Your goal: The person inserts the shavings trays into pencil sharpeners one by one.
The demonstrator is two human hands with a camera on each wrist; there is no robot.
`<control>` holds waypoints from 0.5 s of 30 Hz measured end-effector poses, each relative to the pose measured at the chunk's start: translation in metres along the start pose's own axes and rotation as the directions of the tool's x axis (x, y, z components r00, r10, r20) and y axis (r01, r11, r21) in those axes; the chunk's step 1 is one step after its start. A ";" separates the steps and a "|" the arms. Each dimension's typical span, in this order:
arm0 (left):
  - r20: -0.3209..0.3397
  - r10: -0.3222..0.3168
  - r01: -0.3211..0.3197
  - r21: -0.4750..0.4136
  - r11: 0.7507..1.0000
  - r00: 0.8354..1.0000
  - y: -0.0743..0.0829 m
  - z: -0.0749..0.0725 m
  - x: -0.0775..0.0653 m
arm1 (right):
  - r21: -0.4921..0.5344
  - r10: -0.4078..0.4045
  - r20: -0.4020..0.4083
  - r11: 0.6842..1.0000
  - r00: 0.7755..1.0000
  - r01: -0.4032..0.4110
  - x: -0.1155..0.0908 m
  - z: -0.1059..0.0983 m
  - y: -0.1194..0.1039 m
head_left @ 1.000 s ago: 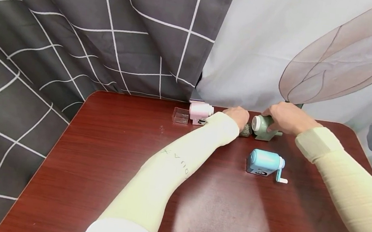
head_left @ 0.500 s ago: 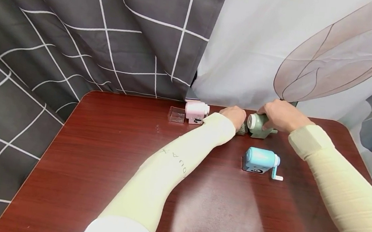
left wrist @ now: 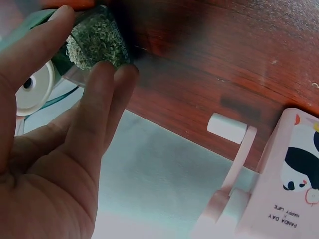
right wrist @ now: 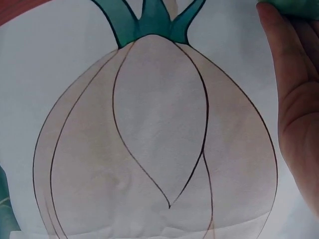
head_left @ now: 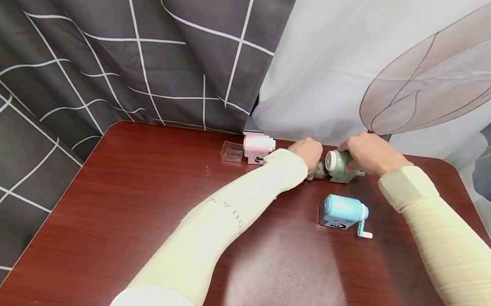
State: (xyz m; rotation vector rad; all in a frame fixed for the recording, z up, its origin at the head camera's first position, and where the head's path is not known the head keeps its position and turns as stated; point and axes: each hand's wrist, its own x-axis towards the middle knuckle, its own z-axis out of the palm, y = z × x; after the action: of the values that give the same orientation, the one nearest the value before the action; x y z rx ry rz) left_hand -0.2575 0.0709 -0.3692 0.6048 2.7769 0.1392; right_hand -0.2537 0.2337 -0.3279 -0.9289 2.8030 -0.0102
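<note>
Green sharpener, partly hidden, stands under the right hand, whose curled fingers grip it; the right wrist view crops this hold. Left hand: fingers parted from thumb, about the shavings drawer; contact unconfirmed.

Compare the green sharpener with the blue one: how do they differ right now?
The green sharpener is gripped by the right hand; the blue sharpener stands untouched.
The green sharpener is near the far edge of the table; the blue sharpener is nearer the person.
In the head view, the green sharpener's white round end faces left, while the blue sharpener's white collar is on the right.
Both have a white round part at one end.
</note>
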 end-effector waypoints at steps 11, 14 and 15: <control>0.016 -0.005 0.005 -0.022 1.000 1.000 0.001 0.001 0.003 | -0.007 -0.001 -0.013 1.000 1.000 0.001 0.001 0.002 -0.001; 0.019 0.008 -0.008 -0.016 1.000 1.000 0.002 0.002 0.005 | -0.006 -0.002 -0.018 1.000 1.000 0.002 0.001 0.002 0.000; 0.016 0.014 -0.014 -0.012 1.000 1.000 0.002 0.002 0.006 | -0.006 0.000 -0.017 1.000 1.000 0.000 0.000 0.002 0.000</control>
State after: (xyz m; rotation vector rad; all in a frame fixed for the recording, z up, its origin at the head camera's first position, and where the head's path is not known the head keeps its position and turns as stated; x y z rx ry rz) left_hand -0.2612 0.0752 -0.3725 0.6194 2.7547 0.1532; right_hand -0.2534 0.2334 -0.3303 -0.9341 2.8198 -0.0103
